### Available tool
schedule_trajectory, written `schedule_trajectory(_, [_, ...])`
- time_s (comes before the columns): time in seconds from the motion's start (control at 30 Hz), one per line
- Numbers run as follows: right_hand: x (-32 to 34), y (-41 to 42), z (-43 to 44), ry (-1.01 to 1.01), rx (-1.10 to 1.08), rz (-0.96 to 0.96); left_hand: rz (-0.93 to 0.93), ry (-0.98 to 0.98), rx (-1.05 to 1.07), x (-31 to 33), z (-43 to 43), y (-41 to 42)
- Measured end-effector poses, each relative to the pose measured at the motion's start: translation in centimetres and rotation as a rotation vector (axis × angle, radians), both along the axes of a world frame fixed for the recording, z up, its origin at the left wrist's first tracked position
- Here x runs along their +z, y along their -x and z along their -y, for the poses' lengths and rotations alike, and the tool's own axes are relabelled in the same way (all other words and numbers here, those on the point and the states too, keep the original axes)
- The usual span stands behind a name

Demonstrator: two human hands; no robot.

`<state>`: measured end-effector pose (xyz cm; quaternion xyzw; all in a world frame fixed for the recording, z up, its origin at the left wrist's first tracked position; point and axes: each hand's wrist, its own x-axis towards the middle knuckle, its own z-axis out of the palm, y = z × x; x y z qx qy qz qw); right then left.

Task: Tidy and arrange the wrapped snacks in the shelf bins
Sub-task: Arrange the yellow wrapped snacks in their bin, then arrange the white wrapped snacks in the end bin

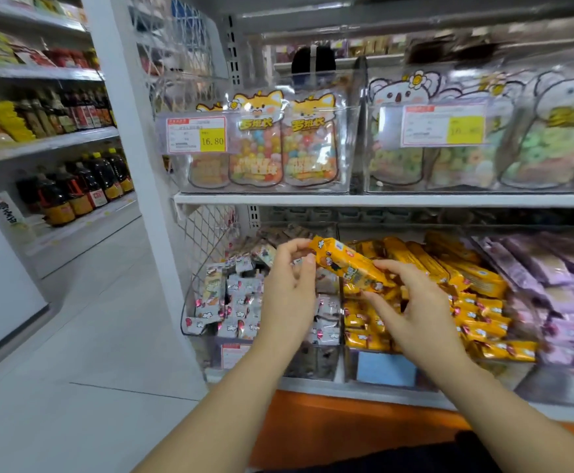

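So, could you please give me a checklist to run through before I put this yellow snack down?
1. Left hand pinches one end of the yellow snack: ok.
2. Right hand grips its other end: ok.
3. Matching yellow bin lies below it: ok.
4. Front packs in that bin lie straight: not ok, jumbled.
5. Snack undamaged: cannot tell, blurred.

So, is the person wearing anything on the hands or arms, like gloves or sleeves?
No. The left hand and right hand are bare: no gloves, rings or watch visible. The forearms are bare too, no sleeve in view.
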<state>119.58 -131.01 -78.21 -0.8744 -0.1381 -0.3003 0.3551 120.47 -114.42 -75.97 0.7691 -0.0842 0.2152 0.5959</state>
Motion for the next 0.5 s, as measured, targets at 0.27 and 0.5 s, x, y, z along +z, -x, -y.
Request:
schedule_trajectory(0.27, [-1.0, 1.2, 8.6, 0.059, -0.129, -0.055, 0.106, -0.561, -0.100, -2.2, 4.2, -0.5])
schedule_trajectory(0.5, [-2.8, 1.3, 12.4, 0.225, -0.300, -0.071, 0.008, -0.828, -0.337, -3.5, 8.3, -0.8])
